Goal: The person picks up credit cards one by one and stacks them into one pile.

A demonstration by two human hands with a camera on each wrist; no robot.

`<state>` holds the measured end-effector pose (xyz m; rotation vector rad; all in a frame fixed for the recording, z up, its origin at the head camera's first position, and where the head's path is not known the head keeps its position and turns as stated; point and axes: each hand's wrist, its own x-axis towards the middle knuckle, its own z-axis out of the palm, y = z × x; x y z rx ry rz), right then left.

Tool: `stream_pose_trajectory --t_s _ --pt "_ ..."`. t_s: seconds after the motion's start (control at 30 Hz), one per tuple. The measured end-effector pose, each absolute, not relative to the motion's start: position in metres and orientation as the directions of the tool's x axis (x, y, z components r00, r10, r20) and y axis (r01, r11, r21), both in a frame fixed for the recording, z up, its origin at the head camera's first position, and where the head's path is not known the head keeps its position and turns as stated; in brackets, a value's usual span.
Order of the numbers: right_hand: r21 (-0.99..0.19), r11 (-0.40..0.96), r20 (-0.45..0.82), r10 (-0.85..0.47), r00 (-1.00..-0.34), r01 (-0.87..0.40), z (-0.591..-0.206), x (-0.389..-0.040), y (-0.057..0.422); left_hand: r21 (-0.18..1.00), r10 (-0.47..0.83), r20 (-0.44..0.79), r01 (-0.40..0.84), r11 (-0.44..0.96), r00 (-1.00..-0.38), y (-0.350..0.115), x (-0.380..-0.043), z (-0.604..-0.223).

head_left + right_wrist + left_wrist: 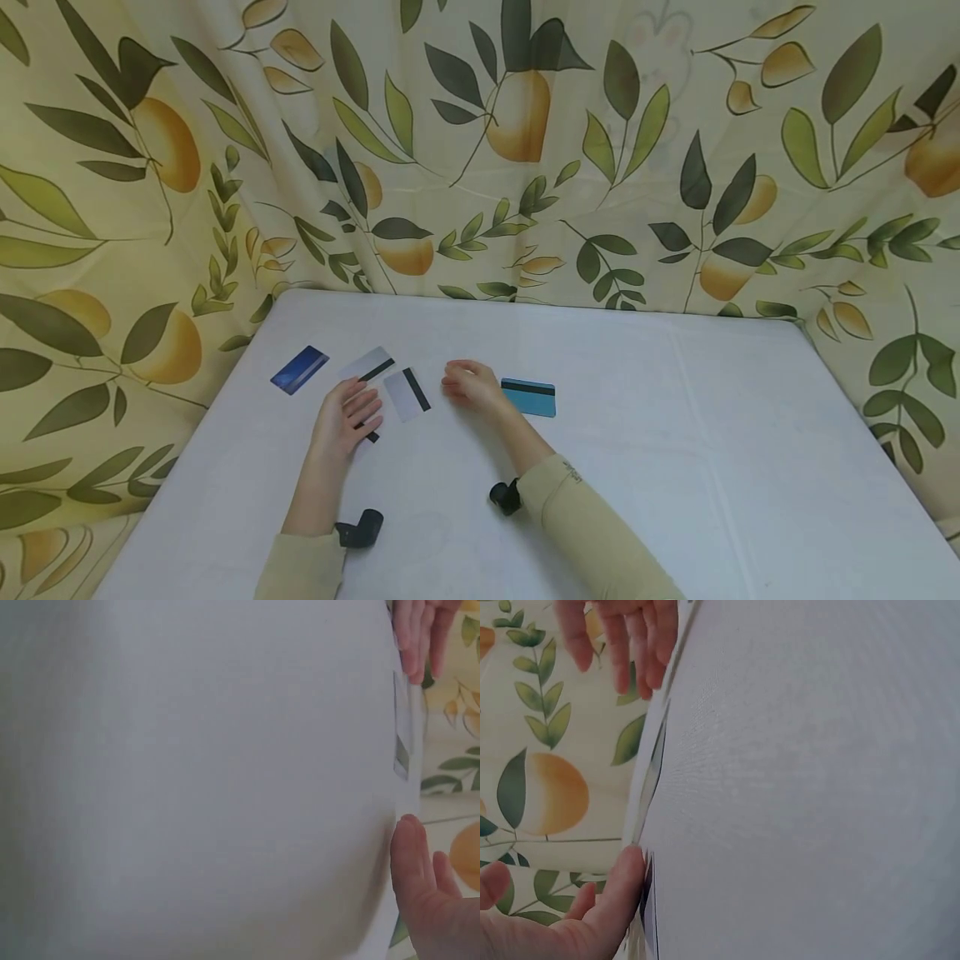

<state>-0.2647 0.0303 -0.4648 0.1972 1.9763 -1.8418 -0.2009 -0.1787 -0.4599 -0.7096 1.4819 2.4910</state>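
My left hand [347,417], palm turned inward and fingers relaxed, lies over a card that shows only a bit of black stripe [372,436]; the rest is hidden. Just beyond its fingertips are two pale cards with black stripes, one [366,365] farther back and one [405,396] nearer the middle. To their right, my right hand [474,385] rests low at the table with loosely bent fingers, nothing visible in it. A teal card [531,400] with a black stripe lies beside its wrist. In the right wrist view, the right hand [420,885] has its fingers extended along the tabletop.
A dark blue card [300,370] lies at the left of the white-covered table [675,467]. Behind and at both sides hangs a curtain [465,208] printed with fruit and leaves. Each wrist wears a black camera, the left one [362,529] close above the cloth.
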Motion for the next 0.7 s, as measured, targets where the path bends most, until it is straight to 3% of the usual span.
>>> stream_pose_trajectory --t_s 0.7 --pt "-0.903 0.114 -0.429 -0.245 -0.869 0.414 -0.467 -0.255 0.004 0.762 -0.102 -0.482 -0.36 -0.538 -0.87 -0.176 -0.198 -0.462"
